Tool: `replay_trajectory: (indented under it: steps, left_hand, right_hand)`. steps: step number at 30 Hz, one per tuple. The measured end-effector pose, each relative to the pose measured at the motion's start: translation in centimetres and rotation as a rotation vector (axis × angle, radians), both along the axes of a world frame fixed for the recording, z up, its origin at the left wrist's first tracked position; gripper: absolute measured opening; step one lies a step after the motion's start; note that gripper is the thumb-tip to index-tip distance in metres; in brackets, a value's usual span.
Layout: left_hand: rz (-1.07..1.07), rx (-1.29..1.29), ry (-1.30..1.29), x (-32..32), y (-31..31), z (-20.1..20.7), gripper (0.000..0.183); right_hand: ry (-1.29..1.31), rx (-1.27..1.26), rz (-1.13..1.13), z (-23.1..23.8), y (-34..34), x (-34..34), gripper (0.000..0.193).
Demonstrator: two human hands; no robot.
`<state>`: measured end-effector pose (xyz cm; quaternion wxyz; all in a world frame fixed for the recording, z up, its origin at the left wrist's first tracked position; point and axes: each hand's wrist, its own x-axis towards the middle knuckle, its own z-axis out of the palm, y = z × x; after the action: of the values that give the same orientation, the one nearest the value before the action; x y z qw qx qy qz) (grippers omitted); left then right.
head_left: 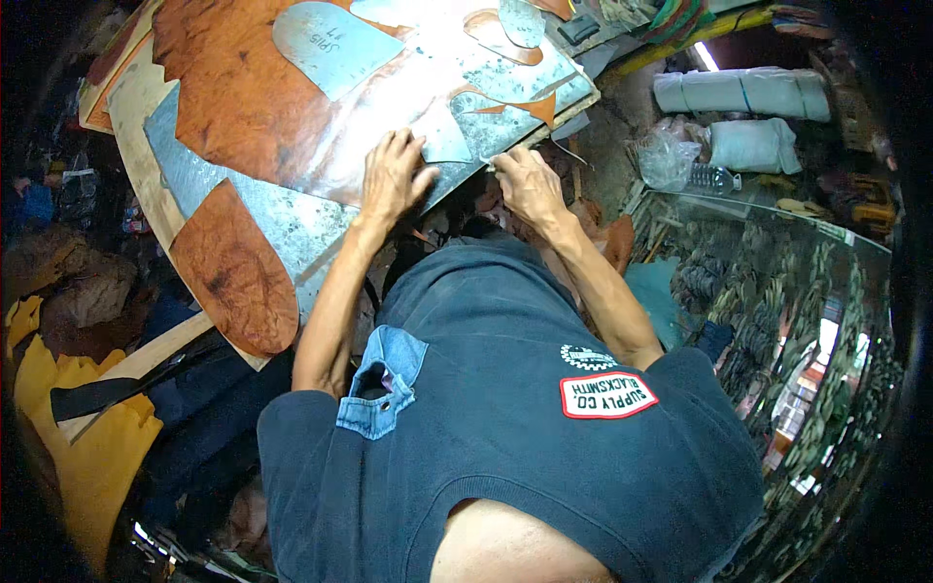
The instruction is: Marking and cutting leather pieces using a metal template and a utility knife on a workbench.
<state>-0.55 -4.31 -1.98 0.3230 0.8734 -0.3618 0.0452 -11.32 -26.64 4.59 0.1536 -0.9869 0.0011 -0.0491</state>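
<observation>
My left hand (pixel 394 177) rests near the front edge of the work board, its fingertips on a large brown leather hide (pixel 238 92) and its thumb stretched apart. Just beyond that thumb lies a small pale template (pixel 444 136). At the board's front edge, my right hand (pixel 528 183) is closed in a pinch. A tiny light-coloured tip shows at its fingers, too small to name. Farther back on the hide sits a grey round-ended template (pixel 335 49). Beneath everything is a speckled metal sheet (pixel 233 165), glaring under bright light.
A rounded brown leather piece (pixel 235 272) overhangs the board's left side. More cut templates (pixel 522 23) lie at the back right. To the right stand wrapped white rolls (pixel 743 94), a clear plastic bottle (pixel 714 179) and a glass-topped case (pixel 777 209). Yellow leather (pixel 92 428) hangs lower left.
</observation>
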Motion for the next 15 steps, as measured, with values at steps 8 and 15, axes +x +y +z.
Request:
replay_trajectory:
  steps: [8, 15]
  left_hand:
    - [0.061, 0.022, -0.022, -0.6, -2.1, 0.1, 0.070]
    - [0.145, 0.024, -0.039, 0.1, -2.9, -0.8, 0.054]
  right_hand:
    - [-0.013, -0.178, 0.478, -0.7, -3.5, 4.8, 0.026]
    - [0.041, 0.443, 0.222, -0.8, -2.9, 6.8, 0.025]
